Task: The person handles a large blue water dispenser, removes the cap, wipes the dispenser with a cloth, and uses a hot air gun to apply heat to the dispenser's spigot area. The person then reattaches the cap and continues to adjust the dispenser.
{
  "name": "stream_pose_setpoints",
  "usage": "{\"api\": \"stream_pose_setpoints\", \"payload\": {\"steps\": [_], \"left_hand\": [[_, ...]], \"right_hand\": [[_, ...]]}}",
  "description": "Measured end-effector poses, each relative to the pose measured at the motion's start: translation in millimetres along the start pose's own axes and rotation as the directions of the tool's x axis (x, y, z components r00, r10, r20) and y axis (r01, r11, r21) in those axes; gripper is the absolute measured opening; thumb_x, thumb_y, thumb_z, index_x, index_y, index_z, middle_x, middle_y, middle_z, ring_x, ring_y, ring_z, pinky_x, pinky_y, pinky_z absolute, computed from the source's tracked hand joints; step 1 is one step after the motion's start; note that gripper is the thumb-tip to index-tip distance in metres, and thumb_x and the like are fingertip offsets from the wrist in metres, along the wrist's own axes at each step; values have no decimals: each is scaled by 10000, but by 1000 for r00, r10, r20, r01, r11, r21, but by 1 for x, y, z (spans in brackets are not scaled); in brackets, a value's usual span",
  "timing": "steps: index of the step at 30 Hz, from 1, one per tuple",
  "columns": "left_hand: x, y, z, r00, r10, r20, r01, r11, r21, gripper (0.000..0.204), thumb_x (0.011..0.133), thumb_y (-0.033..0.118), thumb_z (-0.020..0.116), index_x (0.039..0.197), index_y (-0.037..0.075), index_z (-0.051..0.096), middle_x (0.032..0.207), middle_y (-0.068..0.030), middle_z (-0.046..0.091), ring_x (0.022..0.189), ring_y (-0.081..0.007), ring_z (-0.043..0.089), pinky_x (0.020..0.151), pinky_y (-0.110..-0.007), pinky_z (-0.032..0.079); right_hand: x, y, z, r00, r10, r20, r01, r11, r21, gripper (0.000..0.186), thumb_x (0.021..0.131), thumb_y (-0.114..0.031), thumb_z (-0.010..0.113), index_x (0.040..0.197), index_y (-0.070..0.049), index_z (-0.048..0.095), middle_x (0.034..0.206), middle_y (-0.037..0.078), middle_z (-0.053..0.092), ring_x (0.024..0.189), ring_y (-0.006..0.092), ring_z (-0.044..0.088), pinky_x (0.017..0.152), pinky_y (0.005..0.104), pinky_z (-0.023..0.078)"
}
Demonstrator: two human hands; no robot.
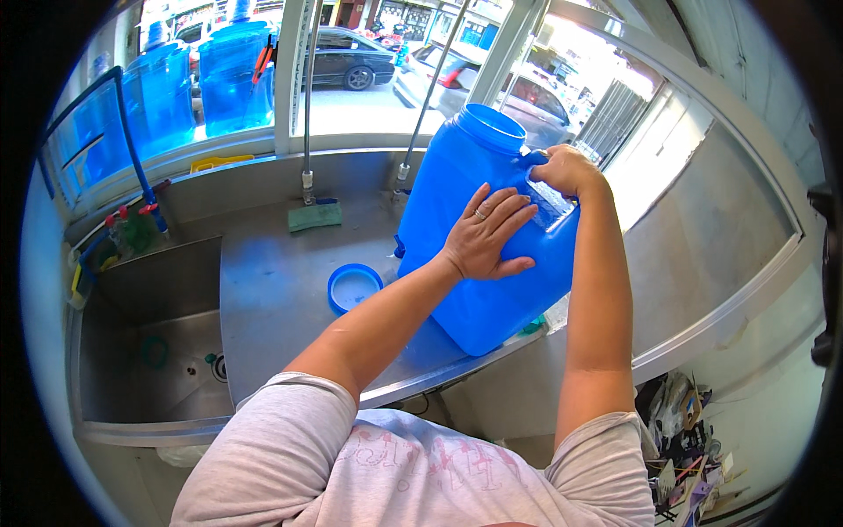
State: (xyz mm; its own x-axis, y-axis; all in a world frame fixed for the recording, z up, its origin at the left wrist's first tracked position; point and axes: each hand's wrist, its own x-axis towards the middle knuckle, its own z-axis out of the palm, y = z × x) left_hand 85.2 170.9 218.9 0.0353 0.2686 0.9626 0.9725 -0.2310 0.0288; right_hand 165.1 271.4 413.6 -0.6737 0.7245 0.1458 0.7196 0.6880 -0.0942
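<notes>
A large blue plastic water container (439, 193) stands tilted on the steel counter, its round mouth uncapped. My left hand (492, 233), with a ring on one finger, lies flat and open against the container's near side. My right hand (569, 169) has its fingers curled round the handle beside the mouth; its fingertips are partly hidden. A clear, shiny patch (551, 207) shows on the container below that hand. A small blue spigot (399, 247) sticks out low on the left side. The round blue cap (355, 288) rests on the counter left of the container.
Left of the steel counter (272, 263) is a deep sink (149, 342). A green sponge (314, 217) lies by a metal pipe. Blue water jugs (235, 79) stand behind the window frame. Clutter (689, 448) is piled at lower right.
</notes>
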Motion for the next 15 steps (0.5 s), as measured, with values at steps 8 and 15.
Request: {"api": "stream_pose_setpoints", "payload": {"steps": [8, 15], "left_hand": [[0, 1, -3, 1000, -12, 0, 12, 1000, -4, 728, 903, 676, 521, 1421, 165, 509, 1415, -83, 521, 1385, -275, 434, 1222, -502, 186], [1, 2, -5, 1000, -8, -13, 8, 1000, -29, 723, 885, 644, 566, 1417, 155, 521, 1405, -83, 536, 1366, -274, 460, 1215, -500, 196]], "right_hand": [[1, 2, 2, 999, -45, -23, 45, 999, -6, 440, 741, -311, 692, 1036, 14, 723, 858, 206, 718, 718, 282, 710, 689, 380, 568], [3, 8, 3, 997, -81, -14, 81, 996, -28, 481, 742, -347, 697, 1065, 9, 717, 821, 197, 717, 687, 278, 708, 666, 378, 571]]}}
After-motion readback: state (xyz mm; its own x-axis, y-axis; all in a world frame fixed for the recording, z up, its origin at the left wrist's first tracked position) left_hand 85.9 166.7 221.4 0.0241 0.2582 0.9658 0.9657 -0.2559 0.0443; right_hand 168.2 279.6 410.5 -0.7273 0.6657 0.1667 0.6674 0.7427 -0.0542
